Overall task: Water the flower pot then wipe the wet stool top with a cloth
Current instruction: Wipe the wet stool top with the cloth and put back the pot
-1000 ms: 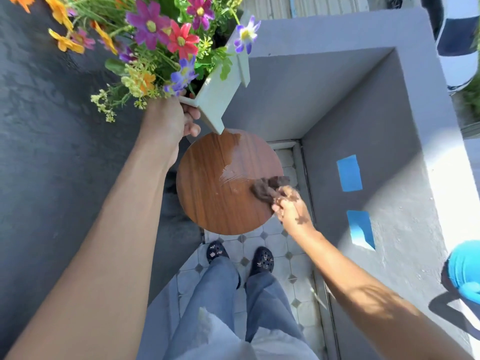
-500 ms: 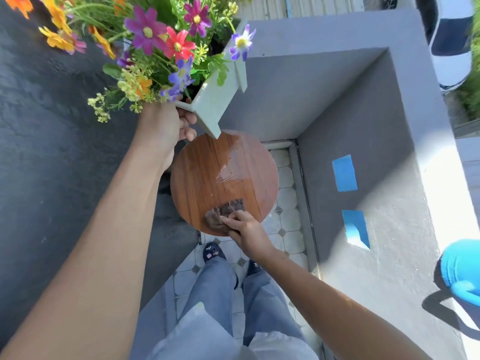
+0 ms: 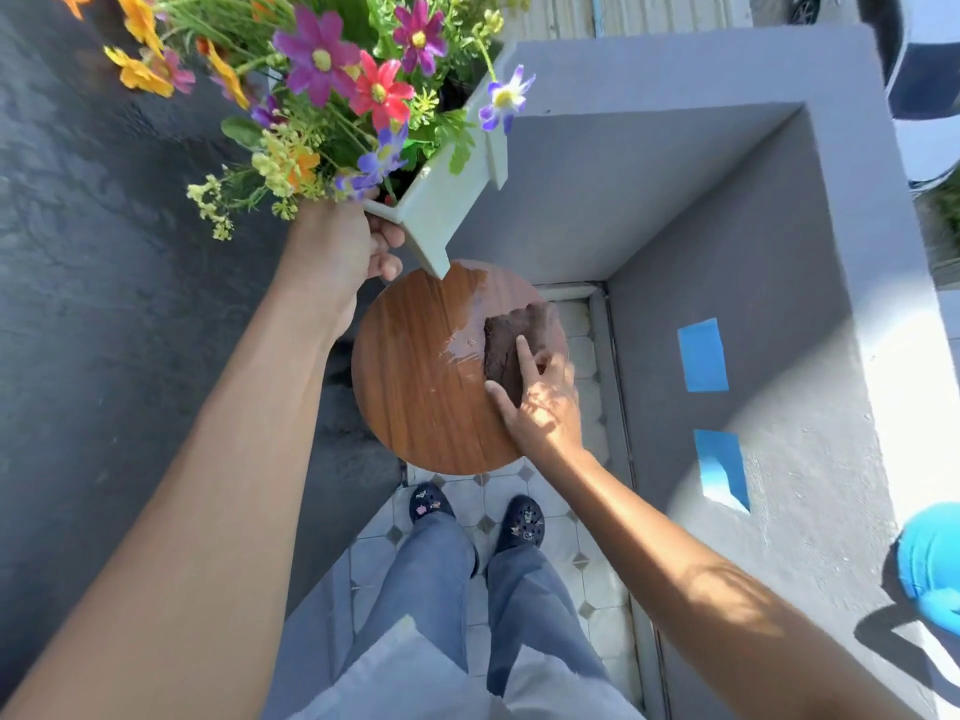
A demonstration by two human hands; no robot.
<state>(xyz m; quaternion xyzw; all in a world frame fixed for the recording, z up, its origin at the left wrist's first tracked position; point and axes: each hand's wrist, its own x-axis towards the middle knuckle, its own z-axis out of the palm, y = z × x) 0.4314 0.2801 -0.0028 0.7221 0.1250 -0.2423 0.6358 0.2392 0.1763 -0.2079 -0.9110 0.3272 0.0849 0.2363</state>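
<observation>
Under the right hand: a dark brown cloth (image 3: 506, 356) lies flat on the round wooden stool top (image 3: 415, 387), near its far right edge.
Right hand (image 3: 543, 407): fingers spread and pressed on the cloth, palm down, holding it against the wood.
Wet patch (image 3: 465, 324): a shiny film just left of the cloth, running toward the stool's far rim.
Left hand (image 3: 337, 246): closed around the pale green flower pot (image 3: 441, 210), gripping its near corner and holding it lifted and tilted above the stool's far left edge.
Flowers (image 3: 337, 85): purple, red, yellow and orange blooms spilling from the pot, above that hand.
Below both hands: tiled floor (image 3: 566, 543), dark shoes (image 3: 524, 522).
Right of the cloth hand: grey wall (image 3: 779, 283) with two blue tape patches (image 3: 702, 354).
</observation>
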